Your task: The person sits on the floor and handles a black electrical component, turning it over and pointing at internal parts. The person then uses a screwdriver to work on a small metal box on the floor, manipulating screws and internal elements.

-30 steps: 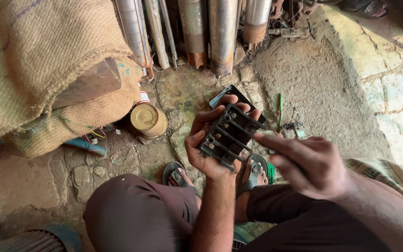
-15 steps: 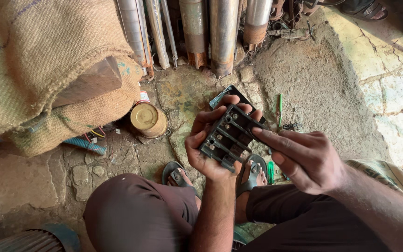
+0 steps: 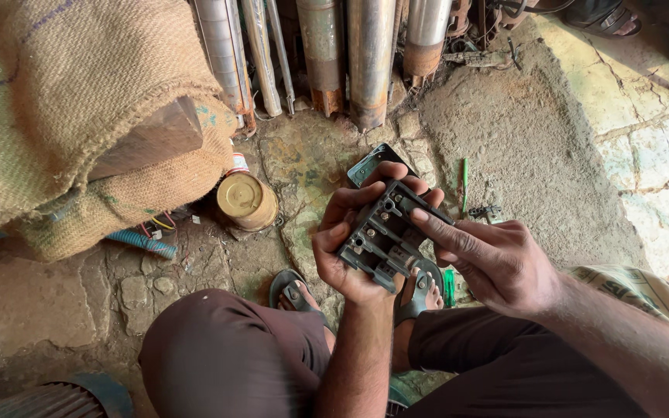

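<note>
my left hand (image 3: 350, 248) is wrapped tight round the dark slotted block (image 3: 385, 236); my right hand (image 3: 497, 263), half curled and holding nothing, lays a fingertip (image 3: 420, 216) on its top edge.

Person seated, lower frame. Dark brown trousers (image 3: 226, 356) cover both legs. Dark sandals (image 3: 292, 288) on both feet. Forearms bare; both hands, left hand (image 3: 350, 248) and right hand (image 3: 497, 263), ungloved, no rings visible.
</note>
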